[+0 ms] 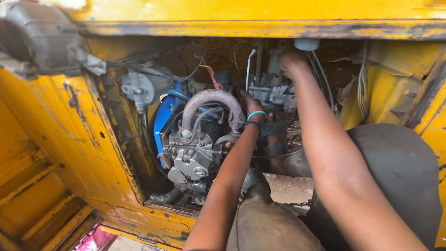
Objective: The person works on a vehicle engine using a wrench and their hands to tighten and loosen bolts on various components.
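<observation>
A small grey engine sits inside a yellow vehicle bay, with a curved grey pipe arching over its top and a blue cover on its left. My left hand reaches in behind the pipe's right end; bangles circle the wrist and the fingers are hidden. My right hand is raised to the top of a grey metal unit at the back, just under a white cap. Its fingers curl out of sight.
Worn yellow body panels frame the opening, with a yellow beam across the top. Wires and thin tubes hang at the back right. A dark rounded tyre or mudguard fills the right. A grey lamp housing sticks out top left.
</observation>
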